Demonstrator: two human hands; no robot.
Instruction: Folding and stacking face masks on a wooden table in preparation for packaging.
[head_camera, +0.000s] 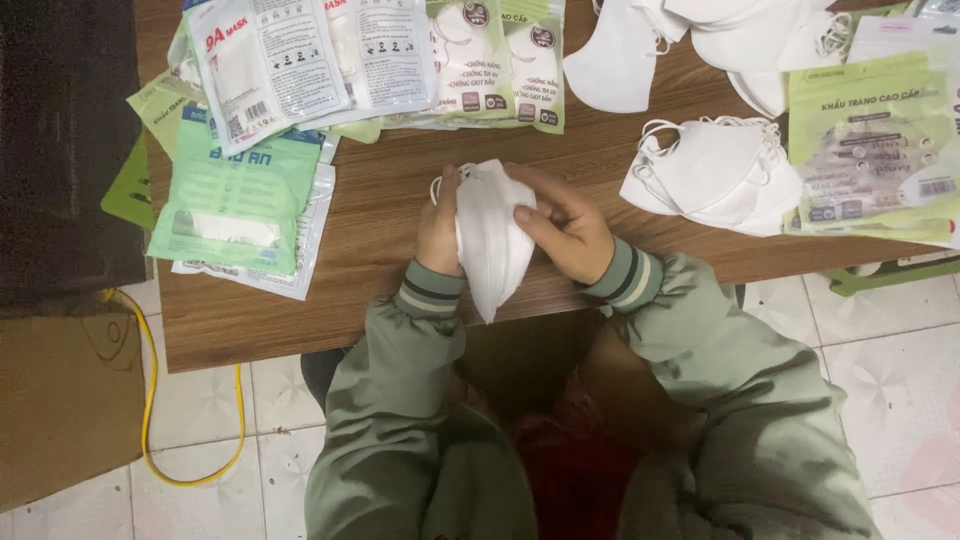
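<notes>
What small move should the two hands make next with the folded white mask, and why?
Probably slide the folded white fabric mask into an empty pouch. Both the left hand and the right hand already pinch it flat above the brown wooden table, and the green-and-clear plastic pouches lie just beside the left hand, while loose white masks wait on the right.

Your hands hold a white face mask of soft, matt cloth-like fabric. Your worktop is brown wood-grain with a smooth finish. The packets are glossy plastic film; your sleeves are matt green cloth.
</notes>
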